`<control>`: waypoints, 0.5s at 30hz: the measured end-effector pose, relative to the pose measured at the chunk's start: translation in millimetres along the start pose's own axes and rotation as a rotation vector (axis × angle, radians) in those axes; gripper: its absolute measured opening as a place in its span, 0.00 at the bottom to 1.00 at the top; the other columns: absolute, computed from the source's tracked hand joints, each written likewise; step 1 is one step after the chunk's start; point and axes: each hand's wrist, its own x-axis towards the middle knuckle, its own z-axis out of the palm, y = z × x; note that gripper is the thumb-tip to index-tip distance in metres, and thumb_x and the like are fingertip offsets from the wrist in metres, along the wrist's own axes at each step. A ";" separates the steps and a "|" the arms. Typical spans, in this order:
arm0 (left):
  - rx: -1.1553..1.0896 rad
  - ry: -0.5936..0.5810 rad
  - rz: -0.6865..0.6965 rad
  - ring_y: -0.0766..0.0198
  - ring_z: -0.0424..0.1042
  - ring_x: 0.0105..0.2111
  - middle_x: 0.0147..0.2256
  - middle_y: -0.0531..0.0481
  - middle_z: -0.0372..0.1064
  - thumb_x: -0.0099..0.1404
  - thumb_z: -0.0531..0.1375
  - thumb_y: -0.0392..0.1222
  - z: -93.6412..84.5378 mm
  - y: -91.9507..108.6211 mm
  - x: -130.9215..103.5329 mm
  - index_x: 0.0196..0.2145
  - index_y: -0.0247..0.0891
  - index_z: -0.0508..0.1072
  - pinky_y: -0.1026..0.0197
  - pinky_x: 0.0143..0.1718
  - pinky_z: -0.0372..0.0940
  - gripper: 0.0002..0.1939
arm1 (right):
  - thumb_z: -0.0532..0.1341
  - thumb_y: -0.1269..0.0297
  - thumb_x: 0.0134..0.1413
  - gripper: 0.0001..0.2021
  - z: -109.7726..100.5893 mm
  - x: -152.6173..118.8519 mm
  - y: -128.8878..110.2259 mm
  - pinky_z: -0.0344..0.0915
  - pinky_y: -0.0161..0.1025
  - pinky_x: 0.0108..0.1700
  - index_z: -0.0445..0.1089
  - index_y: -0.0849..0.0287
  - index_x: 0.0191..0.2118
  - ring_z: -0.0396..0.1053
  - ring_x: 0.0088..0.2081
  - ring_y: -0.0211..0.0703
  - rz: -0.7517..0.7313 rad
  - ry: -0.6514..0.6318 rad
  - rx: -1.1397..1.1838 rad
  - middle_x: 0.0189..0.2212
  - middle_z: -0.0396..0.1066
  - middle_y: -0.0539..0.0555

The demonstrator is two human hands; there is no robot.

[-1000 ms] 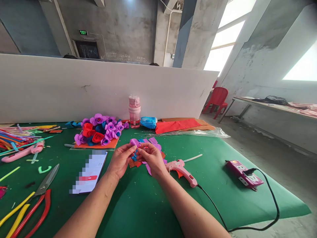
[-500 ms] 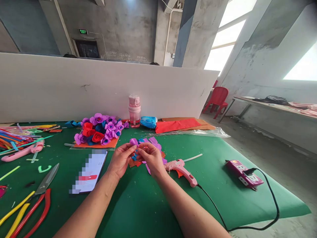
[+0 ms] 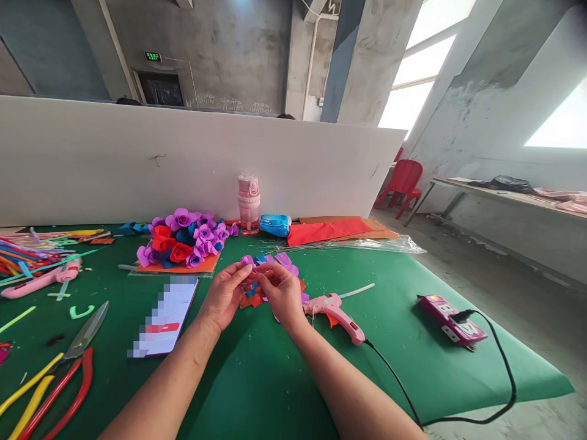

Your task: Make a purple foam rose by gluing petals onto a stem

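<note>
A small purple paper flower (image 3: 247, 260) is pinched between the thumb and fingers of my left hand (image 3: 222, 294), over the middle of the table. Close beside it, my right hand (image 3: 284, 296) is closed in a pinch, its fingertips almost at the flower; what they hold is too small to make out. Loose purple, blue and orange paper pieces (image 3: 287, 263) lie behind and under both hands, partly hidden by them. Just right of my right hand, a pink glue gun (image 3: 337, 315) lies on its side with a pale glue stick (image 3: 358, 290) sticking out of its back.
A bunch of purple, red and blue paper flowers (image 3: 181, 241) lies at the back left. In front are a phone (image 3: 165, 321) and scissors (image 3: 85, 336). A pink bottle (image 3: 249, 208) stands by the white partition (image 3: 206, 159). A corded purple power strip (image 3: 452, 322) sits at right.
My fingertips have drawn slightly apart at the purple flower. The phone, glue gun and other table things stay where they were.
</note>
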 end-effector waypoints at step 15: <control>0.029 0.018 0.050 0.72 0.64 0.22 0.23 0.56 0.67 0.47 0.70 0.40 -0.8 -5.6 -0.5 0.28 0.36 0.75 0.68 0.23 0.63 0.11 | 0.61 0.63 0.47 0.07 2.0 -0.4 -3.2 0.66 0.33 0.24 0.72 0.58 0.33 0.68 0.20 0.37 0.049 -0.017 0.046 0.20 0.70 0.47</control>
